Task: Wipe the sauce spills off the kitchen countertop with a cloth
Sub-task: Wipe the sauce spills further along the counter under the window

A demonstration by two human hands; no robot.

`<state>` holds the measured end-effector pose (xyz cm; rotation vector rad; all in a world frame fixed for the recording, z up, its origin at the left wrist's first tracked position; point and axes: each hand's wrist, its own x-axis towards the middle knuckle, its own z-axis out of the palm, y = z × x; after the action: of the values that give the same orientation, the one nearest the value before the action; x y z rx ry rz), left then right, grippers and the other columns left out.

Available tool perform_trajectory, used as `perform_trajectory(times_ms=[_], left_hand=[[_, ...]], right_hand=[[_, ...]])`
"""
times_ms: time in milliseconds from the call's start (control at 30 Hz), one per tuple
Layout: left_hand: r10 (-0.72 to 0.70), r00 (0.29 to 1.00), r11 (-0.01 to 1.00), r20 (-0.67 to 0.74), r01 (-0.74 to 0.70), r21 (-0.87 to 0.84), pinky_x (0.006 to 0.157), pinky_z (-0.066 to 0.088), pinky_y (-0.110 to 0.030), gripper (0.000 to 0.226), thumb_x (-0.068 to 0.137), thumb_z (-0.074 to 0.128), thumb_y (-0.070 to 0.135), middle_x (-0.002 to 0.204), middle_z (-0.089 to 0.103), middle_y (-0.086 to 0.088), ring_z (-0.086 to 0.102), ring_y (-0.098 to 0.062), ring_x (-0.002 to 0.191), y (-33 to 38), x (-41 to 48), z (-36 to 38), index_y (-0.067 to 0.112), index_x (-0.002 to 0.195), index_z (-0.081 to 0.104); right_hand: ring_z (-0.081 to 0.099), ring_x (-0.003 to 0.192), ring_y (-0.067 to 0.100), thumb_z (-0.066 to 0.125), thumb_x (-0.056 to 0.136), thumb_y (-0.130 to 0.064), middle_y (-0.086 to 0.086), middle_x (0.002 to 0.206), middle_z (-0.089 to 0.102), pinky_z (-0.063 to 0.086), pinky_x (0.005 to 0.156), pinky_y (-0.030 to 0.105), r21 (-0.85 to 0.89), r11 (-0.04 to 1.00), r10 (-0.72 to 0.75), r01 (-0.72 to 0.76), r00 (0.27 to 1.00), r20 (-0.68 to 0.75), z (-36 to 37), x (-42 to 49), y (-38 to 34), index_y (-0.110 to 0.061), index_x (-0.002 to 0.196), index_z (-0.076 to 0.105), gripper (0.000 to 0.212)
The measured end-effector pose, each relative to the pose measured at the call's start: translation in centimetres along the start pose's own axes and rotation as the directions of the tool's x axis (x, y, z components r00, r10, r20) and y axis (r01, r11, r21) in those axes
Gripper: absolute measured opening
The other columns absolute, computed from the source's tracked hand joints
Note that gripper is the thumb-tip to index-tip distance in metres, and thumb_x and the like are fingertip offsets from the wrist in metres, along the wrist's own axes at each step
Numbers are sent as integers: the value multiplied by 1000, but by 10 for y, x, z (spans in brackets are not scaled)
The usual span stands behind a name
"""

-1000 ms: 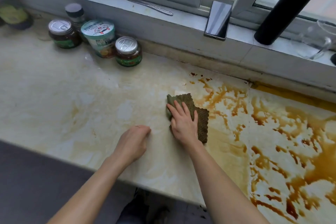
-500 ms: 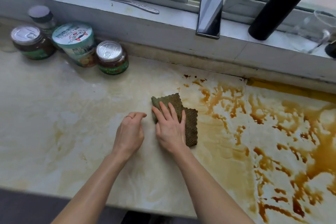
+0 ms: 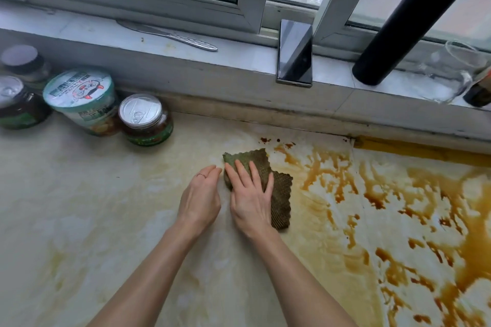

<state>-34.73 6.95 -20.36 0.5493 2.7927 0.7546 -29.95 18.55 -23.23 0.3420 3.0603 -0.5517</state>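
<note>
A green waffle-textured cloth lies flat on the pale marble countertop. My right hand presses on it with straight, spread fingers, covering its left half. My left hand rests beside it on the bare counter, fingers loosely bent, its fingertips just short of the cloth's left edge, holding nothing. Brown sauce spills spread in streaks and puddles over the counter to the right of the cloth, thickest at the far right.
Two sauce jars with metal lids, a green-labelled tub and another jar stand at the back left. On the sill lie a knife, a phone, a glass jug and a black pole.
My left hand moved from the counter's front up beside the cloth and loosened from a fist. My right hand slid the cloth slightly left; the view came closer to the counter.
</note>
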Motion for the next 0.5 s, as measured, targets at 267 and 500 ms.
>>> perform_trajectory(times_ms=[267, 500], left_hand=[[-2, 1000, 999, 30, 1, 43, 109, 29, -27, 53, 89, 36, 1, 152, 34, -4, 33, -19, 139, 6, 26, 2, 11, 141, 38], [3, 998, 998, 56, -7, 65, 115, 19, -23, 61, 90, 37, -2, 158, 20, -3, 18, -16, 145, 5, 28, 9, 12, 148, 26]], right_hand=[[29, 141, 17, 48, 93, -9, -4, 149, 41, 12, 117, 39, 172, 958, 265, -230, 937, -227, -3, -2, 25, -23, 139, 50, 48], [32, 137, 19, 44, 96, -16, -4, 149, 41, 23, 110, 38, 132, 983, 154, -127, 964, -218, -15, 60, 4, -25, 143, 43, 48]])
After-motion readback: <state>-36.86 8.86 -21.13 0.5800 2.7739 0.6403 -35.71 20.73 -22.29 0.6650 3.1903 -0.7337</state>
